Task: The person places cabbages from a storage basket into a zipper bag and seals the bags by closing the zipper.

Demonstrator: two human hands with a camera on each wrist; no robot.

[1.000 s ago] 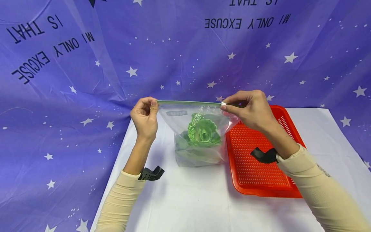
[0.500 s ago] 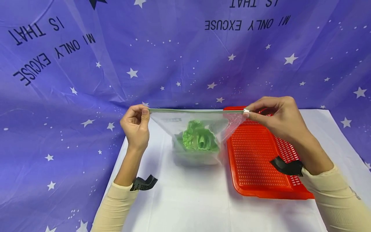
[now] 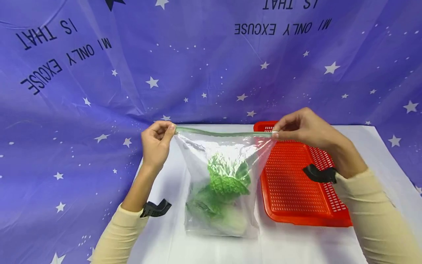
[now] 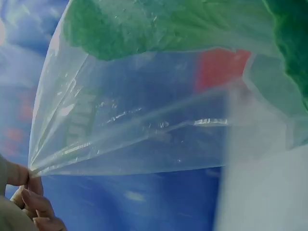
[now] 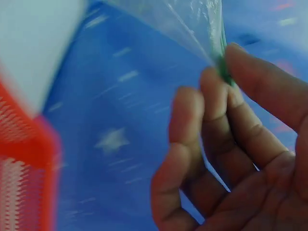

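A clear zip bag (image 3: 197, 161) hangs stretched between both hands, its green zip strip (image 3: 224, 134) running across the top. Inside it are leafy green vegetables (image 3: 229, 181), blurred toward the bottom. My left hand (image 3: 156, 143) pinches the left top corner between thumb and fingers; in the left wrist view, folds in the plastic fan out from those fingers (image 4: 38, 202). At the other top corner, my right hand (image 3: 306, 128) pinches the end of the strip, where a small white slider (image 3: 274, 134) shows at the fingertips.
A red perforated basket (image 3: 293, 183) lies on the white tabletop (image 3: 230, 251), right of the bag and partly under the right arm. Behind the table hangs a purple cloth (image 3: 204, 55) with stars and lettering. Black wrist mounts (image 3: 156, 208) sit on both forearms.
The right hand slid rightward along the strip with the slider to the right corner. Since then the bag has swung toward the person, showing its front, and both hands have shifted slightly.
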